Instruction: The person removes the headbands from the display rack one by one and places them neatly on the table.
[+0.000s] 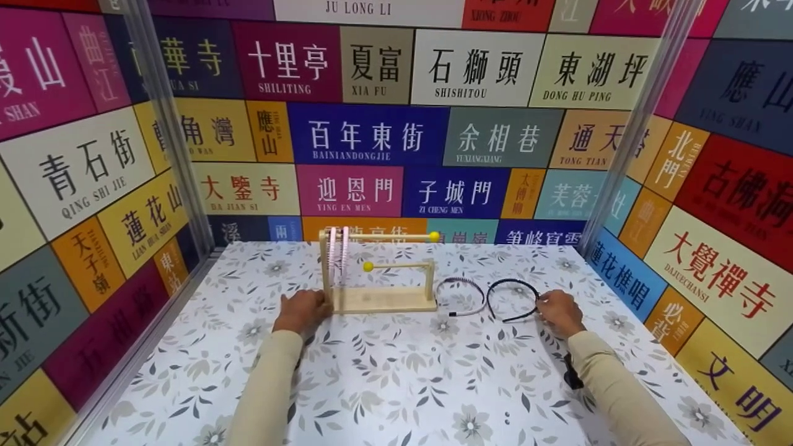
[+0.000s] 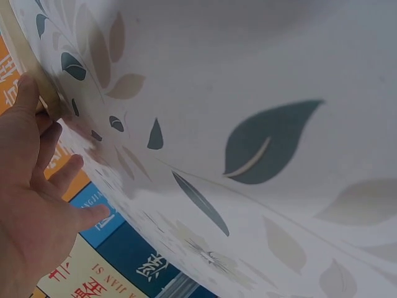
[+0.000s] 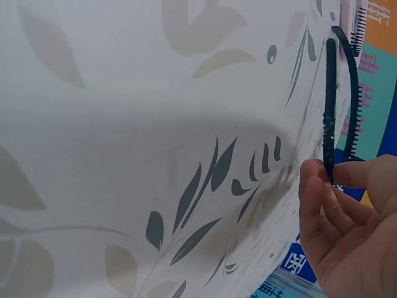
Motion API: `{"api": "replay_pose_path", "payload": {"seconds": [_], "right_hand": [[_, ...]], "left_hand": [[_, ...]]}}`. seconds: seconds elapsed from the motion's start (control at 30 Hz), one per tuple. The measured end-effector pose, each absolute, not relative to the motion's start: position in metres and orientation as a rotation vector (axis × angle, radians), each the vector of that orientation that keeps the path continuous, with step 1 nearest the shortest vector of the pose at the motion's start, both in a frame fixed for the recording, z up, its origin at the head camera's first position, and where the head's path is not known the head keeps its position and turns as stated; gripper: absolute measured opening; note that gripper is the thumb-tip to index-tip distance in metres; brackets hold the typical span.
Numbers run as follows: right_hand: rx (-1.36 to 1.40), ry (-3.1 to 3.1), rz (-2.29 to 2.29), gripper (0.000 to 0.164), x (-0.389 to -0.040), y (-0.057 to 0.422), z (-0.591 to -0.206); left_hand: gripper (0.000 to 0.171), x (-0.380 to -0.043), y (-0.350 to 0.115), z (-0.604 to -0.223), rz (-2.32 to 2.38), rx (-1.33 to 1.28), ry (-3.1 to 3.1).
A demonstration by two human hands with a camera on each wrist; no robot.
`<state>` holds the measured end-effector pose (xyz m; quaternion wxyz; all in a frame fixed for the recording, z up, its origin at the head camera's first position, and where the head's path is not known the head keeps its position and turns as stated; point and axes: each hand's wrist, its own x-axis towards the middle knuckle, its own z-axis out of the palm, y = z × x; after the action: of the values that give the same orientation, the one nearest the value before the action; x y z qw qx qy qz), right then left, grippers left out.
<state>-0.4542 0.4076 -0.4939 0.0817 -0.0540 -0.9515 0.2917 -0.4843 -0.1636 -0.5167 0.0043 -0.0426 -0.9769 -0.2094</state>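
Note:
A wooden headband stand point(image 1: 384, 300) has two yellow-tipped pegs at different heights. Two pinkish headbands point(image 1: 337, 257) hang at the inner end of the upper peg. My left hand point(image 1: 303, 311) is at the stand's left end, and in the left wrist view the thumb and index finger point(image 2: 49, 130) pinch its wooden edge point(image 2: 43, 87). To the right of the stand, my right hand point(image 1: 559, 313) holds a black toothed headband point(image 1: 513, 282) by its side. Thumb and fingertips close on that band point(image 3: 330, 93) in the right wrist view.
A light headband with dark tips point(image 1: 461, 282) lies between the stand and the black headband. White floral cloth point(image 1: 396, 384) covers the table. Walls of coloured name panels point(image 1: 372, 133) rise behind and on both sides, with clear corner posts point(image 1: 176, 142).

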Motion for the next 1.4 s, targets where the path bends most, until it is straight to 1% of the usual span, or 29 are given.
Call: {"api": "replay_pose_path", "payload": {"seconds": [0.23, 0.6, 0.8, 1.0, 1.17, 1.4], "right_hand": [[-0.135, -2.843, 0.801, 0.038, -0.457, 0.41, -0.495], [-0.107, -2.843, 0.796, 0.041, -0.451, 0.409, -0.49], [-0.132, -2.851, 0.8, 0.038, -0.449, 0.403, -0.475], [-0.073, -2.832, 0.787, 0.04, -0.454, 0.39, -0.458], [-0.018, -2.817, 0.778, 0.042, -0.458, 0.379, -0.445], [0.096, -2.805, 0.754, 0.043, -0.458, 0.355, -0.422]], "left_hand": [[0.02, -0.485, -0.164, -0.517, -0.695, -0.113, -3.078], [0.026, -0.485, -0.163, -0.518, -0.658, -0.117, -3.072], [0.022, -0.476, -0.162, -0.514, -0.672, -0.146, -3.03], [0.019, -0.467, -0.163, -0.507, -0.707, -0.138, -3.014], [0.02, -0.461, -0.161, -0.504, -0.741, -0.149, -3.007], [0.028, -0.459, -0.16, -0.503, -0.742, -0.161, -3.021]]}}
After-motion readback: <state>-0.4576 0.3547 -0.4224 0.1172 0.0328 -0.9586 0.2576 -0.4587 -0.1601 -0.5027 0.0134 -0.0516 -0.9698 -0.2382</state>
